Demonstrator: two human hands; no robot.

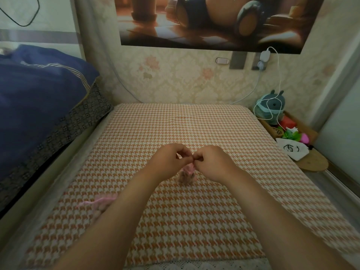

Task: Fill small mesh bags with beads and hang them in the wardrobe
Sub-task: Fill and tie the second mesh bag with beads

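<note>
Head view, swept left to right. Upper left of the frame: blue bedding (pixel 39 90) heaped over a dark patterned border, beside the counter (pixel 194 123) under orange-and-white houndstooth cloth. Lower left on that cloth: second pink mesh bag (pixel 102 204), lying flat, drawstring (pixel 85 202) trailing left, partly hidden behind the left forearm (pixel 109 227). Centre: left hand (pixel 171 160) raised just above the cloth, fingers curled, grip narrow, pinching the gathered top of a pink mesh bag (pixel 187 175). Bag hanging between the two hands, bottom on the cloth, lower half lumpy and brownish, too blurred to make out the filling. Right hand (pixel 212 162) knuckle to knuckle with the left, fingers curled in, grip equally narrow on the same gathered top. Right forearm (pixel 282 221) reaching in from the bottom edge. Top centre: wall poster (pixel 214 20). Right edge: grey plush toy (pixel 271 106) looped by a white cable (pixel 280 75), wooden tray (pixel 301 126) of bright bits, white pouch (pixel 292 151) with a drawn face.
</note>
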